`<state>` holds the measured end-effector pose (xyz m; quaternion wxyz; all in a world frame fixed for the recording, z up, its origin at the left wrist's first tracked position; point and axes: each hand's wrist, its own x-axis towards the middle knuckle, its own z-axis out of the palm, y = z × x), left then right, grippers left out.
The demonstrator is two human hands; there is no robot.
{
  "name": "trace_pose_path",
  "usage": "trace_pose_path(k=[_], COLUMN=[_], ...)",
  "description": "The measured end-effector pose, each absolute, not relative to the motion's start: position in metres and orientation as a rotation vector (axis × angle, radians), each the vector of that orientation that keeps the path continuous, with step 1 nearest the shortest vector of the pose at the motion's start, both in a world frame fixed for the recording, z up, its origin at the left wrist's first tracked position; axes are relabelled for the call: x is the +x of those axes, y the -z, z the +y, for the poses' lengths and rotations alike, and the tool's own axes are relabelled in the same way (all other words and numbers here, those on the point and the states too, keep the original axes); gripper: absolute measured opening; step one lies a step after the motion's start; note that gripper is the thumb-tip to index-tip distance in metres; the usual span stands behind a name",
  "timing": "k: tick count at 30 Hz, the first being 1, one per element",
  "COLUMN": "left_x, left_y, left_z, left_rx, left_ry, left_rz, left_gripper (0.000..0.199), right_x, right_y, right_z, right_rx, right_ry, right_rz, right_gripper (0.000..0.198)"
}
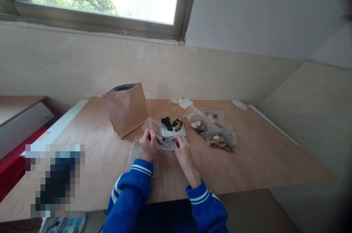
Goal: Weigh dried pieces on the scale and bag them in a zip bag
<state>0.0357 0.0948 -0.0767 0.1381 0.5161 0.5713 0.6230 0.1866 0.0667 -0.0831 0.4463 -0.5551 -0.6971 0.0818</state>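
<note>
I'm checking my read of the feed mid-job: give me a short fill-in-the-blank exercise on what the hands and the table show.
1. Both hands, left hand and right hand, hold a clear ____ bag with a red strip at its mouth.
2. The brown paper bag stands to the ____ of the small tray.
3. Dark and tan pieces lie on the small ____.
4. The filled bags lie on the tray's ____ side.

Missing words: zip; left; tray; right
</note>
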Motion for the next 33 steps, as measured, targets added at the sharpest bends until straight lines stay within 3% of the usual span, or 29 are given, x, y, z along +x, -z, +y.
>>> trace_pose_path(k=[8,13,22,26,33], left_x=[0.035,0.035,0.035,0.034,0.035], left_y=[0.077,0.076,0.077,0.074,0.074], left_z=[0.095,0.094,0.095,0.093,0.094], left_rx=[1.483,1.471,1.467,1.455,1.414], left_ry=[-1.832,-1.781,-1.769,-1.741,-1.759], left_rz=[1.65,1.694,1.713,1.734,1.714], left_gripper=[0.037,0.038,0.036,0.035,0.038], right_x=[0.192,0.185,0.178,0.178,0.207], right_y=[0.013,-0.015,-0.015,-0.02,0.014], right_z=[0.062,0.055,0.059,0.059,0.109], right_rx=[-1.299,-1.109,-1.09,-1.077,-1.175], right_ry=[-0.018,-0.233,-0.44,-0.482,-0.224], right_rz=[-1.538,-1.765,-2.278,-2.173,-1.83], right_gripper=[0.007,0.013,0.028,0.021,0.024])
